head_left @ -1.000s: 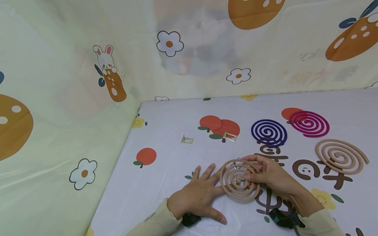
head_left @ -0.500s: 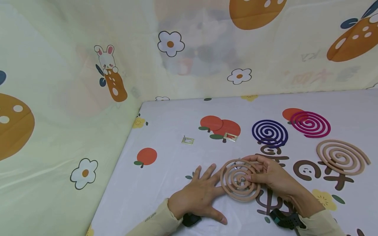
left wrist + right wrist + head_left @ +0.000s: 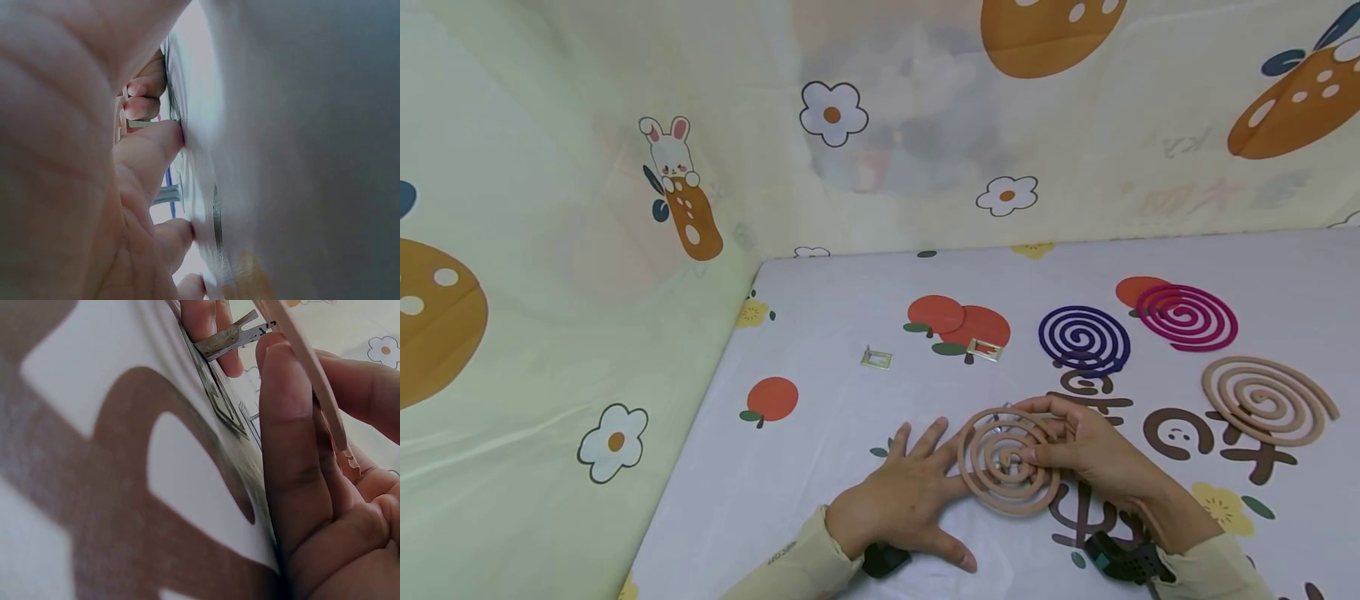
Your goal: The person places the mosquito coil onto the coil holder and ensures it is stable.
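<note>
No visible shift this past second: I log right hand pinching coil near stand, left hand spread wide on worktop; progress, I judge, paused.

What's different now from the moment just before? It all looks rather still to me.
Nothing visibly changed: nothing was picked up or let go. The right hand still pinches the tan coil, and the left hand stays spread. The blue coil, pink coil and other tan coil lie as before.
</note>
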{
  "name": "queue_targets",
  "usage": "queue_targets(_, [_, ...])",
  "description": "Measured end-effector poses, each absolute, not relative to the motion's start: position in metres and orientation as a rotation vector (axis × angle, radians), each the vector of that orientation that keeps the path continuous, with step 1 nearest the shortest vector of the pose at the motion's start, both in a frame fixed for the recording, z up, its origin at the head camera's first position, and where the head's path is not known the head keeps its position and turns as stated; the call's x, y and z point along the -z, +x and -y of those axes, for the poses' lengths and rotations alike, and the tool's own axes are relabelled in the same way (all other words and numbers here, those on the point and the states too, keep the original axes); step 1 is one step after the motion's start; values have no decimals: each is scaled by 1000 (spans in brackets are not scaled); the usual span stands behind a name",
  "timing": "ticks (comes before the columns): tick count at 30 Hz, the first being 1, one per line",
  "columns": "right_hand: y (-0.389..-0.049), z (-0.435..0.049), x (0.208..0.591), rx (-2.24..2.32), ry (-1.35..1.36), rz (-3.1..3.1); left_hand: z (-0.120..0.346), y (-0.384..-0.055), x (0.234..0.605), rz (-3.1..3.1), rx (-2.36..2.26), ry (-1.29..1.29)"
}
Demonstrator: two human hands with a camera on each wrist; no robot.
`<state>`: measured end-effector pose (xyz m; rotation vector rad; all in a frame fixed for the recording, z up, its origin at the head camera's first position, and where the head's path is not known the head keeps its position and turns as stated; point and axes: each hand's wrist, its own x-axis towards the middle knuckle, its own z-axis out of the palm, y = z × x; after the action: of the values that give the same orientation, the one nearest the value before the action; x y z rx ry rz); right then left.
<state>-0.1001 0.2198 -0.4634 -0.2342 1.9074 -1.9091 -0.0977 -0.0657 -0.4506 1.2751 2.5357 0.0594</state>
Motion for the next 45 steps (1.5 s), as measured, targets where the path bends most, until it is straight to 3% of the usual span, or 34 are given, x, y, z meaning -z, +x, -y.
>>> queue_targets(45, [-100,-221,465,1930,-230,-1896,66,-97,452,-2547,-40,1304])
